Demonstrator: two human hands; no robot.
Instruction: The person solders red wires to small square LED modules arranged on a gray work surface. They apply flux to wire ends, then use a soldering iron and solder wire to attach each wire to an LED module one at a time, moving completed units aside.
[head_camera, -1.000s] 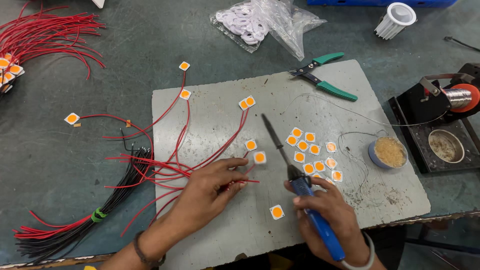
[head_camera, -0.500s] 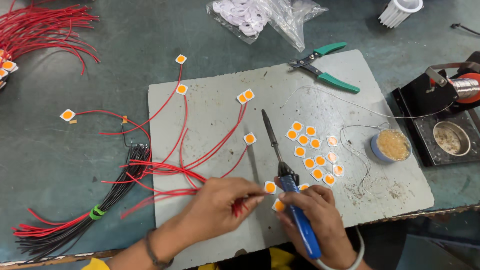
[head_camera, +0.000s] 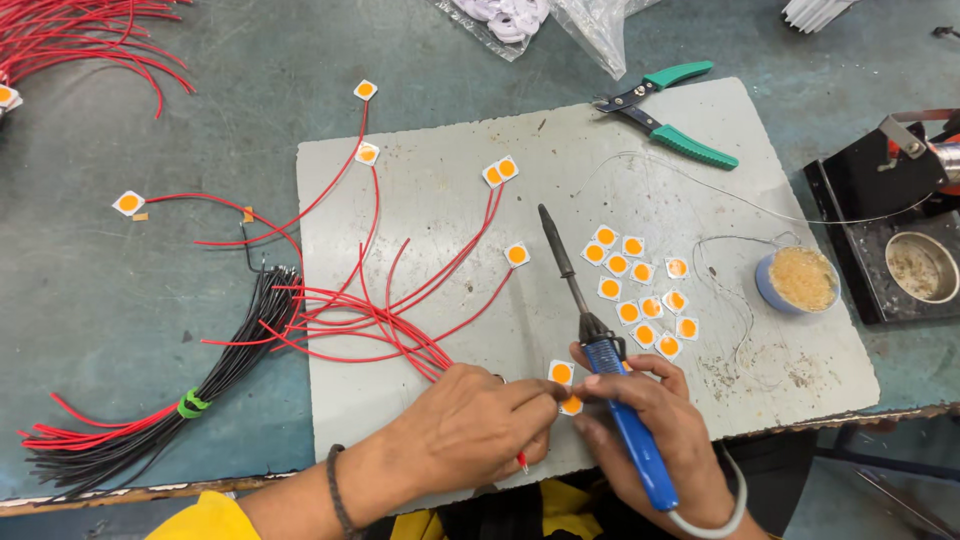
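Hands (head_camera: 560, 420) apparently pinch one chip (head_camera: 571, 405), mostly hidden.

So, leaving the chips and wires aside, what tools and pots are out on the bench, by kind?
Soldering iron: 1
Green-handled cutters: 1
Round pots: 2, one blue, one metal
Total: 4

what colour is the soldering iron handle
Blue, on the soldering iron gripped in the right hand; the head view shows it best.
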